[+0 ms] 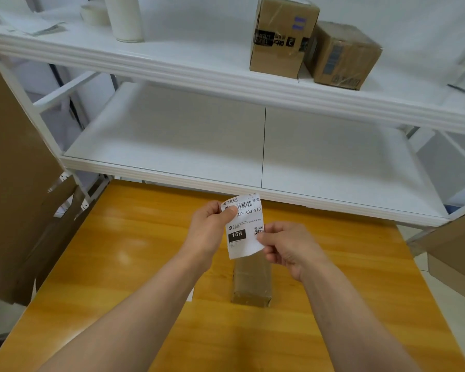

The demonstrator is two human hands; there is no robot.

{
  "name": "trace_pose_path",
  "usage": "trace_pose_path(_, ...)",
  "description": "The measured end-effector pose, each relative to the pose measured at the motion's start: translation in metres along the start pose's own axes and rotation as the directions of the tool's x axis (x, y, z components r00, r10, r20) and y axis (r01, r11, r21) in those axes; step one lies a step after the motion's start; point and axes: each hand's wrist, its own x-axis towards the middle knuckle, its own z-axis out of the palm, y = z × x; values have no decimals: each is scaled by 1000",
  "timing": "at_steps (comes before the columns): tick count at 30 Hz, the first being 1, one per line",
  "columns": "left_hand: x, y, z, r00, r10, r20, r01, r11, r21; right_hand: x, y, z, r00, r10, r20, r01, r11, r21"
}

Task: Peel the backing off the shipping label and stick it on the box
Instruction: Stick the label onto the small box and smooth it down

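Note:
A white shipping label (244, 224) with a barcode, a QR code and a black "15H" block is held upright above the table. My left hand (208, 228) pinches its upper left corner, thumb on the printed face. My right hand (287, 247) pinches its lower right edge. Whether the backing is separating from the label I cannot tell. Below the label, a small brown cardboard box (251, 281) wrapped in clear tape lies on the orange wooden table (118, 251), partly hidden by the label and my right hand.
A white metal shelf unit (226, 167) stands behind the table. Its upper shelf holds two taped cardboard boxes (282, 36), a white cylinder (124, 17) and a tape roll (94, 13). Flattened cardboard (16, 183) leans at the left; another carton (457, 253) is at the right.

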Motion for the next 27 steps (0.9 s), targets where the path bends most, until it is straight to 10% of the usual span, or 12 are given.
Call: trace_pose_path(27, -2, 1, 5, 947, 300, 118, -322, 896, 306, -11, -18, -3, 991, -107, -76, 108, 994, 7)
